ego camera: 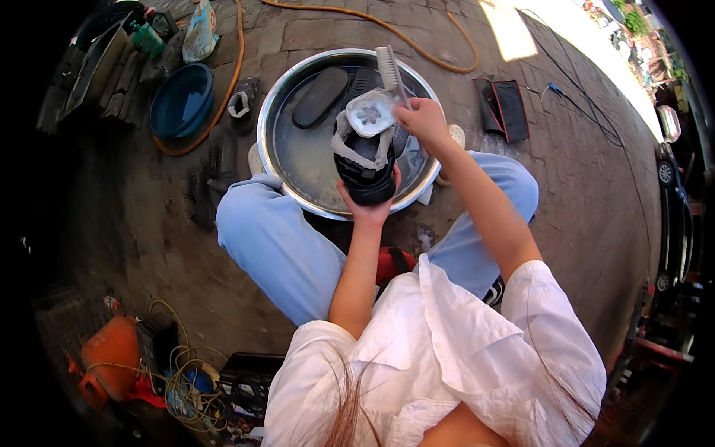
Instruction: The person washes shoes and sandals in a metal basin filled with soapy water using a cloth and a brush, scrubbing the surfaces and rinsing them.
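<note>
My left hand (366, 204) holds a black shoe with a pale fleecy lining (366, 179) from below, over a wide round metal basin (265, 120). In my right hand (422, 120) is the handle of a scrubbing brush (389, 70), its pale bristles facing left. A small clear plastic dish (370, 113) sits just beyond the shoe's opening, touching or near my right fingers; whether they grip it, I cannot tell. Cloudy water lies in the basin, with a dark shoe, sole up, (321, 96) and another ribbed dark sole (363, 84) partly hidden behind the dish.
Left of the basin are a lined shoe (241, 106), dark boots (215, 167) and a blue plastic tub (183, 100). An orange hose (240, 50) curves over the brick paving. A black bag-like item with red edging (503, 109) lies at right. My knees flank the basin.
</note>
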A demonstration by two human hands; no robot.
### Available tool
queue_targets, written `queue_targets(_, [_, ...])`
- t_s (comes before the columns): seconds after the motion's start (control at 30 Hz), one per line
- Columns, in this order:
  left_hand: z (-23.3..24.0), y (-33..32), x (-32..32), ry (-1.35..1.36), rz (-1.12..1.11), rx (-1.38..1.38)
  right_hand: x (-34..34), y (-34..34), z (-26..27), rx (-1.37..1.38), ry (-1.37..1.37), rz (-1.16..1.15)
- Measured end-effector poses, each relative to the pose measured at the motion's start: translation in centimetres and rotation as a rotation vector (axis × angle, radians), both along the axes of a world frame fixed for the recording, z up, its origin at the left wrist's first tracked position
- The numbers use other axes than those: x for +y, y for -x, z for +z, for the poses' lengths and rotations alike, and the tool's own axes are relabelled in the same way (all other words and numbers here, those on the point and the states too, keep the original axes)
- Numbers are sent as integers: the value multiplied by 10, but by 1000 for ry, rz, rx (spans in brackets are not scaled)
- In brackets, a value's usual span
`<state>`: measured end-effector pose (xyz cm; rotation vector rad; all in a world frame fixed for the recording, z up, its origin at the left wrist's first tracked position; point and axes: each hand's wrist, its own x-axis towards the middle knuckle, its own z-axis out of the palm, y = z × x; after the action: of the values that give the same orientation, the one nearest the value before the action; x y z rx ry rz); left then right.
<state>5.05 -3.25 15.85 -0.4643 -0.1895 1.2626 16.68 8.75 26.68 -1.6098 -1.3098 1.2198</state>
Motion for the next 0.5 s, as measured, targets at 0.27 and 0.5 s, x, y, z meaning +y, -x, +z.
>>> queue_targets(0.27, [18, -5, 4, 40, -137, -191, 13, -28, 23, 148, 163, 133])
queue_targets(0.5, [31, -15, 9, 59, -206, -52, 15, -44, 39, 142, 169, 172])
